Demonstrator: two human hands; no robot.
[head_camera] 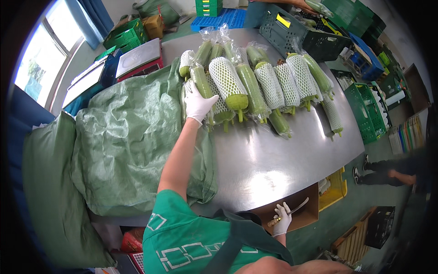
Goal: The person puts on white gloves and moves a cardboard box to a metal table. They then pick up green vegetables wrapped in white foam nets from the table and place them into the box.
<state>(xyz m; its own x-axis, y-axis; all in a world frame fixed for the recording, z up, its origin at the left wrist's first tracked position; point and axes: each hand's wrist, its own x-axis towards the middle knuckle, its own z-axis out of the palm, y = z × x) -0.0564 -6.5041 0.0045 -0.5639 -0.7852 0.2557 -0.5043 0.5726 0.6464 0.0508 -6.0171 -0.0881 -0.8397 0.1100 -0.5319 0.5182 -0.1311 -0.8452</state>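
Gloved in white, my left hand (198, 103) lies with fingers spread against a green gourd in a clear plastic bag (201, 82), at the left end of a pile. Whether it grips the gourd cannot be told. Around it are more long green gourds, some in clear bags, others in white foam net sleeves (228, 82). They lie on a metal table (246, 154). My right hand (282, 219), also in a white glove, holds a curved knife with a wooden handle (275, 221) over an open cardboard box (304, 212), below the table's near edge.
A green woven sack (130, 144) covers the table's left part. Scales (138, 60) stand beyond it. At the far right, another person's hand (304, 6) holds a bagged gourd above a dark crate (301, 37). A person's legs (379, 171) show at right, near a yellow crate (333, 188).
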